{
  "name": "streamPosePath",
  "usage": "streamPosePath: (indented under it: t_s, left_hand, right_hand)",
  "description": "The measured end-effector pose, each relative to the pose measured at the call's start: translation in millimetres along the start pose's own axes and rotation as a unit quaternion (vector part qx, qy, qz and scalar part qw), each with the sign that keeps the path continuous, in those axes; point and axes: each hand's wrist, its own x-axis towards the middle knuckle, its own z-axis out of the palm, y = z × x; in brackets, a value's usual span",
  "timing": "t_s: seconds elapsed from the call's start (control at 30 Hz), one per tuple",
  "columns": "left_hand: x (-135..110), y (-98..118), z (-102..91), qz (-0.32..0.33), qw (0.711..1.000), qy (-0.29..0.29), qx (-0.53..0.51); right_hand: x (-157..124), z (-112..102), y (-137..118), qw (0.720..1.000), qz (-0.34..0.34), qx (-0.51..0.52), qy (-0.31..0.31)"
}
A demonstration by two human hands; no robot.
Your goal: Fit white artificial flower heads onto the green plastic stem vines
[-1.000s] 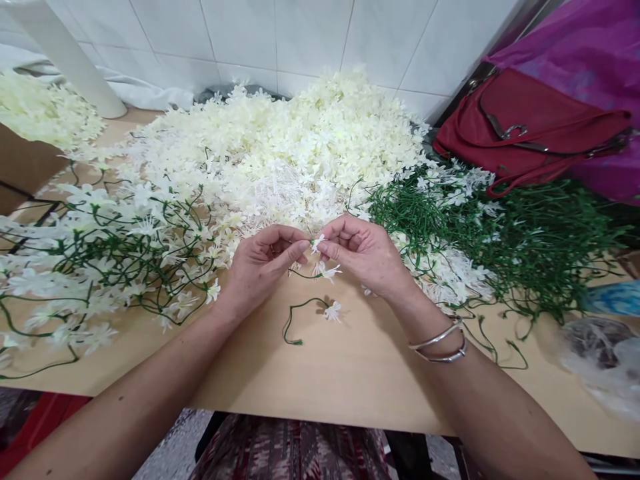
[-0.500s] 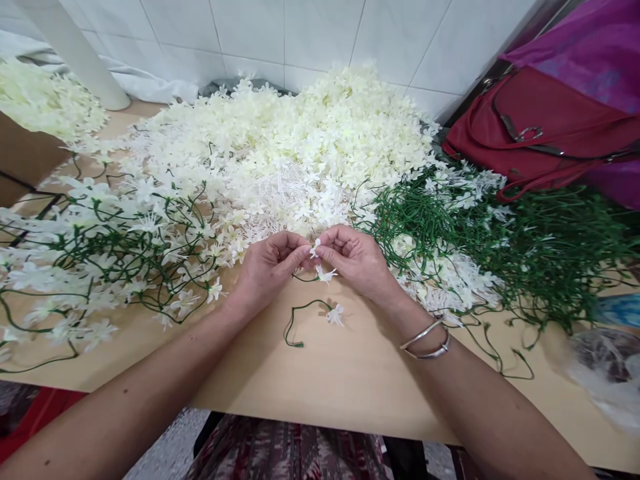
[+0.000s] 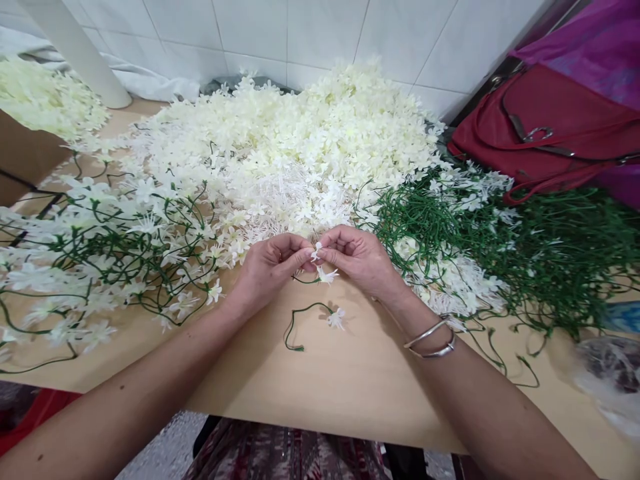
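Fingertips of my left hand and my right hand meet, pinching a small white artificial flower between them. Both hands are closed on it; the inner fingers are partly hidden. Just below hangs or lies another white flower on a green stem that runs under my left hand; whether it is held I cannot tell. On the table in front of my wrists lies a single white flower with a curved green stem.
A big heap of loose cream-white blossoms stands against the tiled wall. Stemmed white flowers pile up at left, green stems at right. A red handbag rests behind them, with a clear plastic bag at the right edge.
The hands keep nearly the same pinch on the small flower. The view has shifted slightly; nothing else has visibly moved.
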Motion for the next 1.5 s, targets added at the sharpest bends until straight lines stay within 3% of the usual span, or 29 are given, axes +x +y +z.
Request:
streamPosePath:
  t_s: [0.13, 0.43, 1.1, 1.37, 1.43, 1.5]
  left_hand:
    - [0, 1, 2.0, -0.001, 1.0, -0.002, -0.005]
    - [0, -2, 1.8, 0.001, 1.0, -0.019, -0.001]
    - [-4, -4, -1.1, 0.033, 0.992, -0.028, 0.116]
    - [-2, -3, 4.8, 0.017, 0.999, -0.025, 0.043]
    - [3, 4, 0.1, 0.019, 1.0, 0.002, -0.006]
    - [8, 12, -11.6, 0.04, 0.993, 0.08, -0.074]
  right_hand:
    - [0, -3, -3, 0.999, 0.013, 0.033, 0.019]
    - [-3, -13, -6, 0.999, 0.026, 0.044, -0.011]
    - [-3, -11, -6, 0.994, 0.032, -0.101, -0.021]
    - [-1, -10, -6, 0.998, 0.023, -0.063, -0.01]
    - [-1, -11, -8, 1.0, 0.012, -0.017, 0.0]
    - [-1, -13, -10, 0.999, -0.006, 0.029, 0.025]
